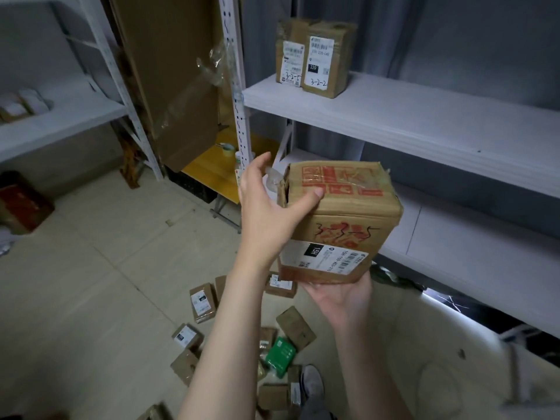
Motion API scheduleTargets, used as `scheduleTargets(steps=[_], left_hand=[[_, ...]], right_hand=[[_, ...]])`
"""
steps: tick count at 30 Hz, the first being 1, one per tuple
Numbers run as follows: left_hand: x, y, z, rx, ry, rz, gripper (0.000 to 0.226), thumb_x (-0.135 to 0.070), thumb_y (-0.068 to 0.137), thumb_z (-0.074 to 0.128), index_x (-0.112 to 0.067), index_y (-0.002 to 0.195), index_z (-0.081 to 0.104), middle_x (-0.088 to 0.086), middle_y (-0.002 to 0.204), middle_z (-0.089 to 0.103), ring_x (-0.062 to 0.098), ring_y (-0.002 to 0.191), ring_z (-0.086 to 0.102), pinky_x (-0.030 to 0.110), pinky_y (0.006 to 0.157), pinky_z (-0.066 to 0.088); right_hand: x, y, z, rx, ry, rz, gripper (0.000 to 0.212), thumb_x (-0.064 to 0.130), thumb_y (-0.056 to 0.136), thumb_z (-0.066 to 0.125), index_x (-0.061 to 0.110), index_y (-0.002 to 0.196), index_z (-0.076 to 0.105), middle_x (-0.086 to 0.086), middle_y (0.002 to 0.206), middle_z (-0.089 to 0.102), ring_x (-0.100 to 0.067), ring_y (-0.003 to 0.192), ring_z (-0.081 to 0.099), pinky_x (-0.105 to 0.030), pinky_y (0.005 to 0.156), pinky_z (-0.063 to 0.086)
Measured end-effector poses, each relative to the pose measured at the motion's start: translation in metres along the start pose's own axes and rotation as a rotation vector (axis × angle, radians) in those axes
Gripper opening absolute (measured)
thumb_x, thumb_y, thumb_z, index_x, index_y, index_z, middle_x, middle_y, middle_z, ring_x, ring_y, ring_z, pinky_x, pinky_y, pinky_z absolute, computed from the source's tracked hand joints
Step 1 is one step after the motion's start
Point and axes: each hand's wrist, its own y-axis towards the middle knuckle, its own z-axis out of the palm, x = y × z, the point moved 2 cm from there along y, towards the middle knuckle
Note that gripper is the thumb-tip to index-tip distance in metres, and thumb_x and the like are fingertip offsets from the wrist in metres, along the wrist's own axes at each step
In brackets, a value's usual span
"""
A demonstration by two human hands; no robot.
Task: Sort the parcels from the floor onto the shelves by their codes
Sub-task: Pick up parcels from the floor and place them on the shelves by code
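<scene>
The parcel [342,213] is balancing on the right hand [338,294], fingers hidden, with the left hand [266,207] spread loose and only its thumb touching, so it is risking toppling.

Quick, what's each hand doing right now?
Left hand: open, thumb resting on top of the box.
Right hand: holding the box from underneath, fingers mostly hidden.
</scene>
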Motion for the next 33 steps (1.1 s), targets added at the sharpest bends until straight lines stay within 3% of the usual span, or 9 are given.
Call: scheduleTargets(steps=[3, 8, 14, 18, 22, 25, 27, 30, 33], left_hand=[[0.006, -0.001, -0.007, 0.126, -0.129, -0.137, 0.113, -0.069, 0.056, 0.072, -0.028, 0.151, 0.026, -0.007, 0.15, 0.037, 0.01, 0.134, 0.04, 0.033, 0.111, 0.037], [0.017, -0.004, -0.022, 0.196, -0.256, -0.11, 0.116, -0.063, 0.055, 0.074, -0.03, 0.153, 0.022, -0.025, 0.129, 0.043, -0.006, 0.118, 0.049, 0.007, 0.089, 0.047], [0.028, -0.002, -0.041, 0.144, -0.268, -0.097, 0.109, -0.063, 0.053, 0.076, -0.028, 0.148, 0.036, -0.017, 0.13, 0.049, 0.006, 0.12, 0.055, 0.024, 0.095, 0.052], [0.031, 0.0, -0.056, 0.089, -0.241, -0.126, 0.106, -0.065, 0.049, 0.074, -0.025, 0.142, 0.044, -0.014, 0.124, 0.054, 0.006, 0.112, 0.06, 0.019, 0.085, 0.054], [0.044, -0.001, -0.066, 0.148, -0.143, -0.155, 0.1, -0.066, 0.048, 0.077, -0.03, 0.136, 0.048, -0.01, 0.125, 0.058, 0.01, 0.111, 0.061, 0.032, 0.094, 0.054], [0.051, -0.003, -0.072, 0.228, -0.217, -0.193, 0.095, -0.06, 0.048, 0.078, -0.027, 0.134, 0.052, -0.007, 0.118, 0.063, 0.009, 0.1, 0.068, 0.024, 0.082, 0.056], [0.052, -0.004, -0.077, 0.283, -0.246, -0.212, 0.094, -0.06, 0.05, 0.075, -0.024, 0.134, 0.052, -0.002, 0.117, 0.065, 0.009, 0.094, 0.07, 0.019, 0.074, 0.055], [0.054, -0.004, -0.083, 0.357, -0.219, -0.211, 0.091, -0.062, 0.052, 0.071, -0.025, 0.133, 0.053, 0.001, 0.118, 0.065, 0.011, 0.093, 0.071, 0.018, 0.071, 0.054], [0.058, 0.0, -0.083, 0.375, -0.221, -0.213, 0.091, -0.06, 0.053, 0.072, -0.024, 0.133, 0.052, 0.0, 0.117, 0.067, 0.012, 0.093, 0.072, 0.019, 0.073, 0.054]], right_hand=[[0.005, -0.007, 0.006, -0.042, -0.11, 0.001, 0.06, 0.063, 0.094, 0.038, 0.019, 0.129, 0.059, -0.019, 0.133, 0.06, -0.046, 0.124, 0.053, -0.072, 0.101, 0.037], [0.014, -0.014, 0.01, -0.125, -0.396, -0.004, 0.06, 0.061, 0.094, 0.039, 0.02, 0.134, 0.056, -0.015, 0.123, 0.068, -0.039, 0.115, 0.062, -0.065, 0.095, 0.048], [0.028, -0.02, 0.026, -0.207, -0.637, -0.112, 0.042, 0.046, 0.101, 0.041, 0.018, 0.121, 0.065, -0.01, 0.113, 0.073, -0.03, 0.11, 0.066, -0.055, 0.098, 0.05], [0.041, -0.019, 0.03, -0.277, -0.843, -0.274, 0.043, 0.026, 0.095, 0.06, 0.019, 0.137, 0.055, -0.005, 0.124, 0.067, -0.019, 0.113, 0.063, -0.046, 0.104, 0.047], [0.049, -0.025, 0.048, -0.098, -0.945, -0.407, 0.065, 0.041, 0.08, 0.073, 0.024, 0.139, 0.054, 0.001, 0.142, 0.055, -0.014, 0.126, 0.055, -0.048, 0.11, 0.042], [0.046, -0.027, 0.062, 0.091, -0.97, -0.399, 0.089, 0.051, 0.065, 0.08, 0.025, 0.144, 0.048, -0.002, 0.147, 0.05, -0.02, 0.134, 0.05, -0.052, 0.11, 0.04], [0.045, -0.028, 0.064, 0.178, -0.937, -0.354, 0.103, 0.054, 0.055, 0.087, 0.027, 0.145, 0.044, -0.006, 0.149, 0.048, -0.026, 0.135, 0.048, -0.046, 0.103, 0.046], [0.045, -0.03, 0.068, 0.301, -0.936, -0.306, 0.109, 0.052, 0.056, 0.089, 0.028, 0.149, 0.038, -0.01, 0.148, 0.049, -0.029, 0.131, 0.053, -0.034, 0.091, 0.051], [0.045, -0.026, 0.072, 0.382, -1.003, -0.225, 0.118, 0.049, 0.055, 0.091, 0.025, 0.153, 0.029, -0.01, 0.146, 0.051, -0.03, 0.126, 0.055, -0.042, 0.097, 0.048]])
